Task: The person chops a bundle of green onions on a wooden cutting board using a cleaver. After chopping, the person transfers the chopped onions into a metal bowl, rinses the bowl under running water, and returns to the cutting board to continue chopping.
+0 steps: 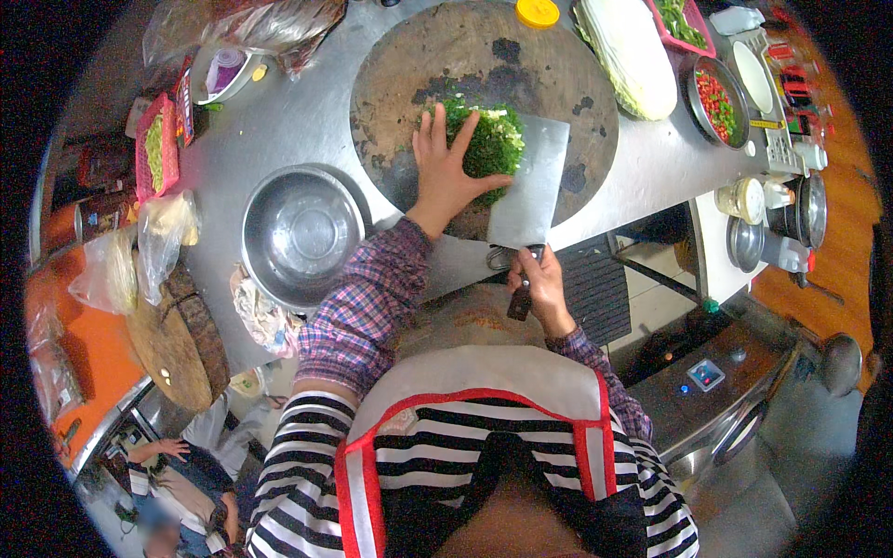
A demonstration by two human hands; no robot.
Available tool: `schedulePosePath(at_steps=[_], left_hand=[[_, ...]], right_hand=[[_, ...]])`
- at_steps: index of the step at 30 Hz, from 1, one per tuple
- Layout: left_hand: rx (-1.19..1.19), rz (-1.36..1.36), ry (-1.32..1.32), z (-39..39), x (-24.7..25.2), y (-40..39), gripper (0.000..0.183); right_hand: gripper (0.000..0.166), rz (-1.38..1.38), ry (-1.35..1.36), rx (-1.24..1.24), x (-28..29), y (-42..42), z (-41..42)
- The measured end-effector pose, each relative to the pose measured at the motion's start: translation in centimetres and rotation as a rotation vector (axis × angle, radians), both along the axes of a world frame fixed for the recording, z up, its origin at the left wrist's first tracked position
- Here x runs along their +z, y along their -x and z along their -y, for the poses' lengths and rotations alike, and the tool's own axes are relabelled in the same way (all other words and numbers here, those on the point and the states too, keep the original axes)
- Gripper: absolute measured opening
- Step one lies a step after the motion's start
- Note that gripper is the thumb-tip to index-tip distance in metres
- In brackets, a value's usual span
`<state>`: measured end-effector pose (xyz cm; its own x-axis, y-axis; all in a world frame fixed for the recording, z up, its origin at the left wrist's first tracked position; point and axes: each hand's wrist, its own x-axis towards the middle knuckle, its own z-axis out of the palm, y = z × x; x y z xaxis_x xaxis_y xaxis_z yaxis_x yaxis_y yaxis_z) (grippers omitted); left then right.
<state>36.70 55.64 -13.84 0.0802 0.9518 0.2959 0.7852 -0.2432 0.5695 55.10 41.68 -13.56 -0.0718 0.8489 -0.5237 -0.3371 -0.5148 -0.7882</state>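
A mound of chopped green onions [492, 143] lies on a round wooden chopping block [391, 70]. My left hand [450, 167] rests against the mound's near left side, fingers spread, its thumb pointing toward the blade. In my right hand [541, 279] is the dark handle of a cleaver [534, 181]. The broad blade lies flat-looking along the right side of the greens; whether its edge slides under them cannot be seen. A metal ring hangs at the handle's base. Left of the block stands a stainless steel bowl [307, 234] with nothing visible inside.
A napa cabbage [628, 59] and a yellow lid [537, 12] sit at the block's far edge. To the right is a bowl of chopped red and green peppers [715, 104]. A crumpled cloth [258, 314] and another wooden block [174, 342] are at left. Another person [185, 488] is lower left.
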Motion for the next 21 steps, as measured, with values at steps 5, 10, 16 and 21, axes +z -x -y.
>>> schedulePosePath(at_steps=[5,10,16,21], left_hand=[[0.082,-0.034,-0.011,0.6,0.7,-2.0,0.083],[0.108,0.146,-0.071,0.9,-0.2,-2.3,0.061],[0.129,0.205,-0.117,1.6,1.9,-3.8,0.061],[0.161,0.260,-0.199,1.8,3.6,-5.8,0.063]], right_hand=[[0.012,0.018,0.028,0.123,0.4,2.3,-0.8],[0.013,-0.079,0.087,0.182,1.3,3.5,-1.6],[0.013,-0.017,0.067,0.201,2.2,1.8,-1.6],[0.010,-0.002,-0.030,0.233,3.5,-1.0,-1.8]])
